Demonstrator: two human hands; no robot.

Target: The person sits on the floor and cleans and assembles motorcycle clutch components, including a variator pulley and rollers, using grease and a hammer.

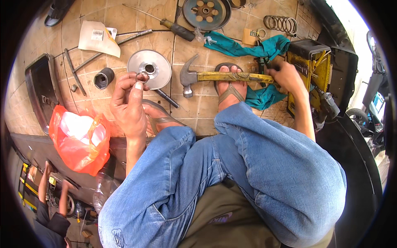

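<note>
Between the thumb and fingers of my left hand is a small metal ring, partly covered by the fingertips. It is held over the edge of a round silver pulley plate with a hub hole, lying on the tiles. My right hand is closed round the end of a claw hammer with a yellow handle. The hammer's head points left and its handle passes over my right foot. Beneath that hand lies a teal cloth. A black cylindrical sleeve stands left of the plate.
A yellow-and-black toolbox stands at the right, near a power tool. Farther off are a coil spring, a clutch drum and a screwdriver. An orange plastic bag sits at left beside a black tray. Another person is lower left.
</note>
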